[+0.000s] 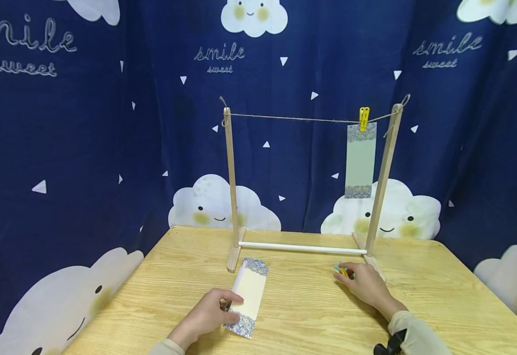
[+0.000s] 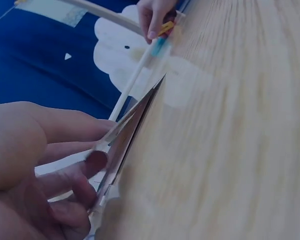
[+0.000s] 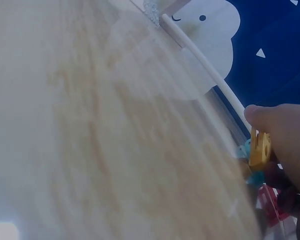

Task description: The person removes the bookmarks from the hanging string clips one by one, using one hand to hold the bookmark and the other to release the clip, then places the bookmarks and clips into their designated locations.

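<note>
My left hand (image 1: 210, 311) pinches the lower left edge of a cream card (image 1: 250, 295) with blue patterned ends, low over the wooden table. In the left wrist view the card (image 2: 131, 131) is seen edge-on between thumb and fingers of that hand (image 2: 45, 160). My right hand (image 1: 366, 285), near the rack's right foot, has thumb and fingers on a yellow clothespin (image 1: 344, 271). The right wrist view shows this yellow clothespin (image 3: 260, 150) at the thumb of the hand (image 3: 290, 145), with teal (image 3: 256, 177) and red clothespins (image 3: 272, 202) beside it.
Behind the hands stands a wooden rack (image 1: 384, 177) with a white lower bar (image 1: 302, 248) and a string (image 1: 285, 118) across the top. A yellow clothespin (image 1: 363, 119) holds a pale green card (image 1: 360, 160) near the string's right end. A blue cloud-print curtain (image 1: 187, 128) surrounds the table (image 1: 302, 320).
</note>
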A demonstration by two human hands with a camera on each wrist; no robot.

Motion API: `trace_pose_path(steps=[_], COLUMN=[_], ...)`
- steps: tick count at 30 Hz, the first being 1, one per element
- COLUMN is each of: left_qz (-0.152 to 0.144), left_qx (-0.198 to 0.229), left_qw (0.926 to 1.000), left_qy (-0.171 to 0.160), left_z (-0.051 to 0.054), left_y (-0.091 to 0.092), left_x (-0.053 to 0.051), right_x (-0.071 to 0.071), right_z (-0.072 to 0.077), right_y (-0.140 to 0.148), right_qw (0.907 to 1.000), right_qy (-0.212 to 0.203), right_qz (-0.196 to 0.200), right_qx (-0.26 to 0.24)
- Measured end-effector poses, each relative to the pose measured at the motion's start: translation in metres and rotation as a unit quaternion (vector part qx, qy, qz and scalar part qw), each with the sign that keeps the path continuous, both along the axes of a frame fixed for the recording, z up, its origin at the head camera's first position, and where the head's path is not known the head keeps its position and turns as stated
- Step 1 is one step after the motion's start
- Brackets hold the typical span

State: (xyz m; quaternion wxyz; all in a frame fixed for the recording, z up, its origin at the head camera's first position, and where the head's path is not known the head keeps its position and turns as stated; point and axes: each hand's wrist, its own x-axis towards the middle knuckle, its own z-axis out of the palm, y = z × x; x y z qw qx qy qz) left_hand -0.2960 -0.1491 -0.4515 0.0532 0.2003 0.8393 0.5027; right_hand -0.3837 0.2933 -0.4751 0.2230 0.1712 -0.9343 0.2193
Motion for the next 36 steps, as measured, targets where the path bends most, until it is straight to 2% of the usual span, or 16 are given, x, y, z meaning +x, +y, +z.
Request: trace_pose_path(steps=[2, 5, 8, 11, 15, 22, 32, 36], left_qz=[-0.004, -0.014, -0.029, -0.041, -0.053, -0.075, -0.057, -0.059], left_qx=[-0.037, -0.089, -0.115, -0.13, -0.139, -0.133, -0.156, -0.157], left_qw=[0.9988, 0.9924, 0.9866, 0.9827, 0.981, 0.9824, 0.9821, 0.9823], left_qy=[0.033, 0.083, 0.112, 0.126, 0.125, 0.107, 0.089, 0.084], left_z=[0.001, 0.004, 0.006, 0.008, 0.01, 0.01, 0.008, 0.007], left_y=[0.0, 0.001, 0.001, 0.0, -0.001, -0.001, -0.007, -0.008], left_x=[0.001, 0.002, 0.002, 0.001, 0.001, 0.001, 0.005, 0.005], right_x=[0.0, 0.001, 0.001, 0.003, 0.005, 0.005, 0.004, 0.005], right_z=[0.0, 0.0, 0.001, 0.002, 0.002, 0.003, 0.003, 0.003], right_y=[0.0, 0.0, -0.001, 0.0, 0.0, -0.001, -0.005, -0.007], right_qw=[1.0, 0.9999, 0.9997, 0.9996, 0.9996, 0.9995, 0.9993, 0.9993], right_qy=[0.001, 0.007, 0.015, 0.013, -0.004, -0.017, -0.01, -0.008], right_qz=[0.0, 0.005, 0.01, 0.016, 0.013, 0.004, 0.007, 0.002], right_qx=[0.004, 0.008, 0.014, 0.02, 0.024, 0.026, 0.036, 0.037])
